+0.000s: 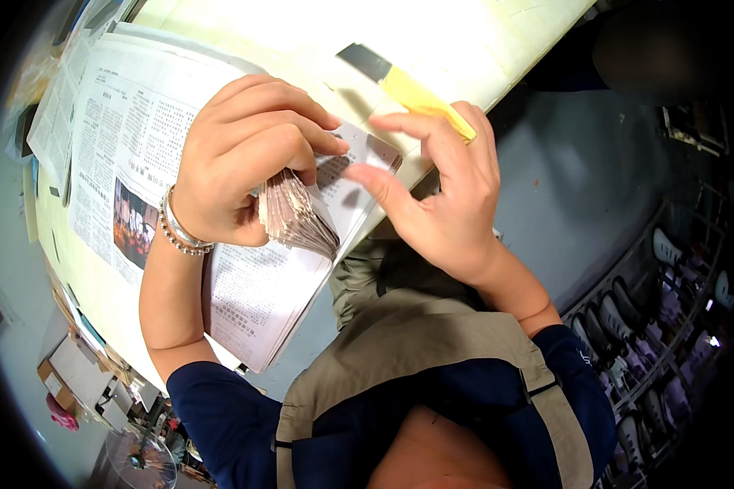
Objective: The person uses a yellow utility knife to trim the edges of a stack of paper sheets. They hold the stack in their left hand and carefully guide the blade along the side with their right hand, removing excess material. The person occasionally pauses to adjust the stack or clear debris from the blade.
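Note:
My left hand [240,151], with a bead bracelet [186,240] at its wrist, is closed round a thick bundle of thin, brownish-grey layers [296,216]. The layers fan out below its palm; what they are made of I cannot tell. Under the bundle lies a stack of printed newspaper [245,306] on the pale table. Between the fingers of my right hand [457,191] sits a yellow-handled knife [416,94] with a flat dark blade pointing up and left over the table. Its thumb and forefinger are spread apart beside the newspaper's right corner.
More newspaper sheets [118,110] cover the left of the table [465,41]. Shoe-like items stand on a rack [628,326] at the right. A fan [139,460] and cardboard boxes [61,387] are at the lower left. A dark, blurred shape is at the upper right.

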A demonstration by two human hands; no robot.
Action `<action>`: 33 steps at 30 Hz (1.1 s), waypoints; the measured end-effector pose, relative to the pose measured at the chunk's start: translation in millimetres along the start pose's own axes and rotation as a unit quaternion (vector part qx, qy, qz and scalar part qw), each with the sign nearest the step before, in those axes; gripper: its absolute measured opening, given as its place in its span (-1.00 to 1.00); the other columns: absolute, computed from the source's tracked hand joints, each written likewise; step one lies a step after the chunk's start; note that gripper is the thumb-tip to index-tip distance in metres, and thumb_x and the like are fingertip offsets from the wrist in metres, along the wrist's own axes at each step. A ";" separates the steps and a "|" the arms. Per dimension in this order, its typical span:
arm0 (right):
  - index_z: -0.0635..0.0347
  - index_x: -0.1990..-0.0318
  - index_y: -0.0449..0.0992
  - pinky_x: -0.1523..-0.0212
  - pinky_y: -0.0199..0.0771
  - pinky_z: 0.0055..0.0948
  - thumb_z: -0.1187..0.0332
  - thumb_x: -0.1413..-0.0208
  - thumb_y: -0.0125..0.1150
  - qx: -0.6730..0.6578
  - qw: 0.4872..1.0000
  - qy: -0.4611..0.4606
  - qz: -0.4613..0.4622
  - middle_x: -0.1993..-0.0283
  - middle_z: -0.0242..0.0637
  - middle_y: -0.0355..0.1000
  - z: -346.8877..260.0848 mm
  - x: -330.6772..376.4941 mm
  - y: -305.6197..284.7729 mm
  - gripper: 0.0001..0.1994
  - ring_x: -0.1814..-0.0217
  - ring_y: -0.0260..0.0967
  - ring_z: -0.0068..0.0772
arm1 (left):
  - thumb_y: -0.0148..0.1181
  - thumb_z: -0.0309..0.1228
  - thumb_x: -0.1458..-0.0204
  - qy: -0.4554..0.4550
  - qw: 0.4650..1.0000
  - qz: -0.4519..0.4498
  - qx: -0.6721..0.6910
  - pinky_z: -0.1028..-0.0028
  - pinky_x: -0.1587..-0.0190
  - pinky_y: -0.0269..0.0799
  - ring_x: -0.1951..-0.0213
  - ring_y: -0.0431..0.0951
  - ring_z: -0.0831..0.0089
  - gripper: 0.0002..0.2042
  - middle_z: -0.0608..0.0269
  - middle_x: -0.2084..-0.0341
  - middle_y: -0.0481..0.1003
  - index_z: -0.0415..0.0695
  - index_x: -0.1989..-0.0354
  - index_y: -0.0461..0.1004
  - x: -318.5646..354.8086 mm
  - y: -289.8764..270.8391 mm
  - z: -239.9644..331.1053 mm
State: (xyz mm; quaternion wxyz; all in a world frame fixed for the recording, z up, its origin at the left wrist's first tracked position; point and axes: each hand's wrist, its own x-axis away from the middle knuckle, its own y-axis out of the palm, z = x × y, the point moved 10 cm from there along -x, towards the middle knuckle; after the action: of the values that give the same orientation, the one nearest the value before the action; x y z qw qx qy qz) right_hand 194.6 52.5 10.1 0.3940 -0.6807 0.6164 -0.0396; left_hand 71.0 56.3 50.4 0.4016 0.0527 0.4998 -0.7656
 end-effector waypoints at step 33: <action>0.15 0.56 0.51 0.48 0.31 -0.36 0.42 0.22 0.43 -0.080 0.995 0.061 -0.022 0.60 -0.32 0.38 10.8 -7.6 13.3 -0.85 0.45 0.33 -0.27 | 0.32 -0.29 0.36 -0.012 0.998 -0.025 -0.054 0.40 0.37 0.37 0.40 0.46 0.24 -0.68 0.06 0.35 0.61 -0.10 0.65 0.22 3.3 1.5 0.4</action>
State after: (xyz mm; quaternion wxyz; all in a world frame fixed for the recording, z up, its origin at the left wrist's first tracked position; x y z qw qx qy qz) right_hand 187.9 65.3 -1.8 0.2989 -0.7197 0.6253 -0.0400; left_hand 69.9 53.9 47.9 0.3906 0.0094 0.5367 -0.7479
